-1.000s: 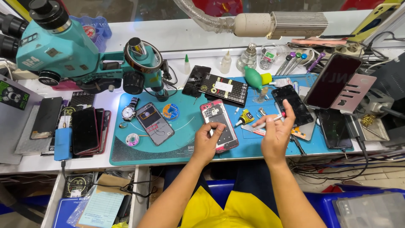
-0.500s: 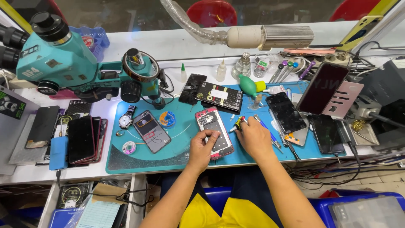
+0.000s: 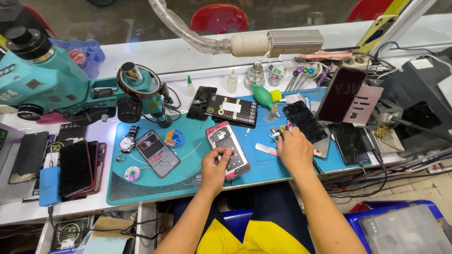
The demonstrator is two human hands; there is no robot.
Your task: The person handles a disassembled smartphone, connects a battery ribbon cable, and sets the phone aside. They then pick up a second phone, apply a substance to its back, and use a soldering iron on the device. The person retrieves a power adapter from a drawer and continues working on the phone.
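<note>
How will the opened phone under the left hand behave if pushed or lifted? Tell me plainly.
The opened phone lies flat on the teal mat, so it would probably slide rather than tip or roll. It looks thin and stiff, likely light. With its back off and the insides bared, it seems fragile; the left hand rests fingers on its lower end.

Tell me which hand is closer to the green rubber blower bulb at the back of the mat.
Right. The right hand sits just in front of the green blower bulb, among small tools; the left hand is farther, resting on the opened phone.
</note>
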